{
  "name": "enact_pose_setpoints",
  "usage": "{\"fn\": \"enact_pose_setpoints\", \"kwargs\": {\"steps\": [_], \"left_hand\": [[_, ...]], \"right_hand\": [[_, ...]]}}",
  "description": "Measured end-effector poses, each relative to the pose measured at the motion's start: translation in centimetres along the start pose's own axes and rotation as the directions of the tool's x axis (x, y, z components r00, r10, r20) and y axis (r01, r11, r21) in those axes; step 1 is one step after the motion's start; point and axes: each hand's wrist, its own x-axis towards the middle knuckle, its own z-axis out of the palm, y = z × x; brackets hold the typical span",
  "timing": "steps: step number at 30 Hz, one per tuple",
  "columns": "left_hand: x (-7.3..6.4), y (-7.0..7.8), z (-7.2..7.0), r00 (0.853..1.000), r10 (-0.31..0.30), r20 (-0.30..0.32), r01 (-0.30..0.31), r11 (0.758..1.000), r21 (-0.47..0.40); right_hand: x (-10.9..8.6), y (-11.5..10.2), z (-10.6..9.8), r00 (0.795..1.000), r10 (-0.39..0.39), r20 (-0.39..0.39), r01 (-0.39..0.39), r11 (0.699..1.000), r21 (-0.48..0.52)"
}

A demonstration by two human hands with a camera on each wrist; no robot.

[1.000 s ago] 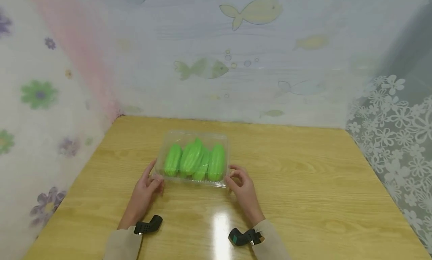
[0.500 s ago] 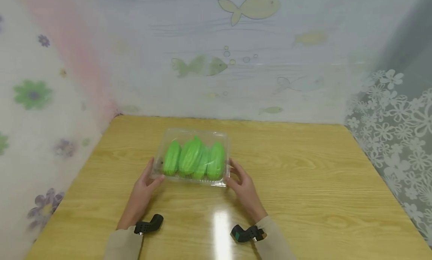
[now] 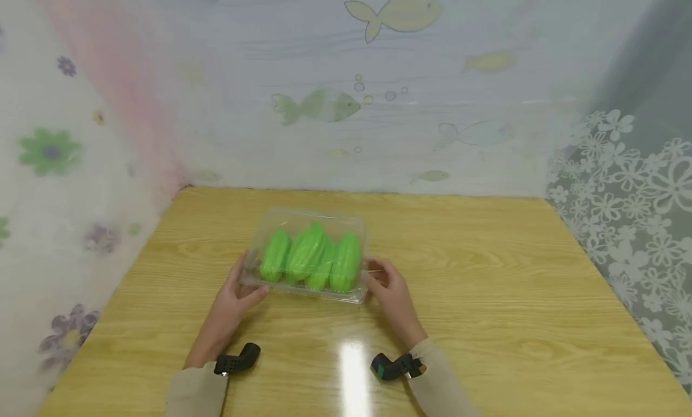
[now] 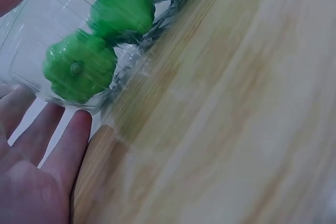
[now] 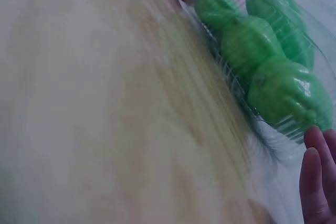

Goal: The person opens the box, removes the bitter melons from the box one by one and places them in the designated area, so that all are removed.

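Observation:
A clear plastic clamshell box (image 3: 346,216) stands on the wooden table in the head view, its front edge slightly slanted. Inside lie several bright green, ribbed, oblong fruits or vegetables (image 3: 305,253); their exact kind is unclear. At the box's left end is my left hand (image 3: 229,306), its straight, spread fingers (image 4: 71,145) touching the side wall and its thumb near the front corner. My right hand (image 3: 394,297) is at the right end, where the fingertips (image 5: 311,169) meet or nearly meet the plastic. Part of the right fingers is hidden behind the box corner.
The wood-grain table (image 3: 486,285) reaches back to a wall (image 3: 400,134) painted with fish. A flowered wall (image 3: 108,182) borders the left side, and a grey panel with white flowers (image 3: 622,225) borders the right. A black wrist device (image 3: 238,360) sits on each forearm.
The box has turned slightly, its left front corner shifting left. My left fingers have straightened along its side from a corner grip, and my right fingers have shifted along the right end.

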Motion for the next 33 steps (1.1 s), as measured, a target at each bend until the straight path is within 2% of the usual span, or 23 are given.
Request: {"fn": "enact_pose_setpoints", "kwargs": {"steps": [2, 5, 8, 12, 15, 18, 21, 22, 25, 29, 33], "left_hand": [[0.2, -0.1, 0.2, 1.0, 0.012, -0.004, -0.012, 1.0, 0.002], [0.4, -0.4, 0.5, 1.0, 0.031, 0.001, -0.031, 1.0, 0.002], [0.6, -0.6, 0.6, 0.999, 0.043, 0.0, -0.043, 0.999, 0.0], [0.6, -0.5, 0.4, 0.999, 0.045, -0.007, -0.045, 0.999, -0.006], [0.5, -0.6, 0.3, 0.999, 0.044, 0.003, -0.044, 0.998, -0.037], [0.5, -0.6, 0.2, 0.999, 0.044, 0.008, -0.043, 0.998, -0.054], [0.6, -0.5, 0.1, 0.999, 0.044, 0.007, -0.044, 0.998, -0.045], [0.7, -0.4, 0.1, 0.999, 0.047, 0.007, -0.047, 0.998, -0.039], [0.7, -0.2, 0.2, 0.999, 0.053, 0.003, -0.053, 0.998, -0.017], [0.6, 0.0, 0.2, 0.998, 0.067, -0.009, -0.067, 0.998, 0.011], [0.2, -0.2, 0.1, 0.998, 0.065, -0.019, -0.064, 0.997, 0.035]], "right_hand": [[0.2, -0.6, -0.2, 1.0, 0.01, -0.013, -0.01, 1.0, -0.023], [0.6, -1.1, -0.6, 1.0, -0.023, 0.008, 0.024, 0.998, -0.066], [1.2, -1.4, -1.1, 0.988, -0.135, 0.079, 0.146, 0.979, -0.144], [2.1, -1.8, -1.4, 0.94, -0.261, 0.22, 0.311, 0.921, -0.233], [2.8, -1.6, -1.5, 0.907, -0.295, 0.302, 0.383, 0.876, -0.293], [3.9, -0.2, -1.8, 0.889, -0.315, 0.333, 0.431, 0.821, -0.374], [5.0, 1.3, -2.2, 0.891, -0.318, 0.325, 0.44, 0.783, -0.44], [5.1, 1.2, -2.3, 0.894, -0.315, 0.319, 0.436, 0.778, -0.452], [5.3, 1.1, -2.6, 0.906, -0.296, 0.301, 0.411, 0.783, -0.467], [5.3, 0.8, -2.7, 0.925, -0.248, 0.286, 0.362, 0.804, -0.472], [5.2, 0.8, -2.7, 0.934, -0.207, 0.29, 0.328, 0.82, -0.468]]}}
